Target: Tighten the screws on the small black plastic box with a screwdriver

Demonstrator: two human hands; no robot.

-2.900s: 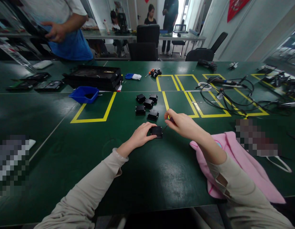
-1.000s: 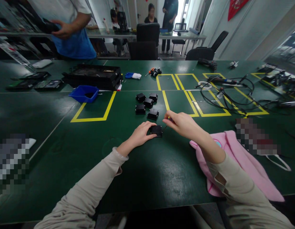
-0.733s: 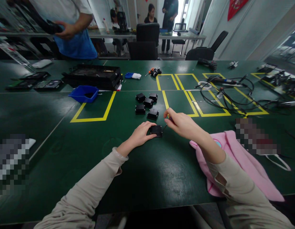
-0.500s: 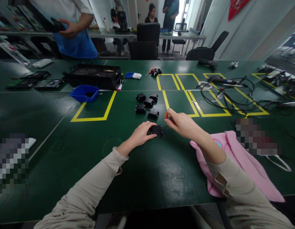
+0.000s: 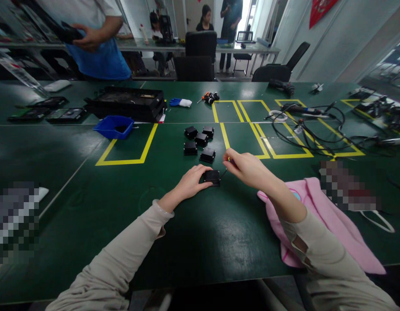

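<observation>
On the green table [image 5: 200, 242] a small black box [image 5: 212, 177] lies flat, with my left hand [image 5: 193, 180] gripping its left end between thumb and fingers. My right hand [image 5: 243, 166] is closed around a screwdriver [image 5: 223, 172]; only its thin dark shaft shows, slanting down to the box's right end. The handle is mostly hidden in my fingers. Just beyond lie several similar black boxes [image 5: 201, 139] in a loose group, apart from my hands.
A pink cloth [image 5: 311, 216] lies under my right forearm. Farther off are a blue scoop-like bin [image 5: 114, 127], a large black case [image 5: 125, 103], gloves [image 5: 181, 103], orange-and-black tools [image 5: 210, 97] and tangled black cables [image 5: 303, 125]. A co-worker [image 5: 96, 43] stands across the table, holding something dark.
Both my hands and the box stay almost in place. Across the table, the co-worker's hand and body have shifted slightly to the left.
</observation>
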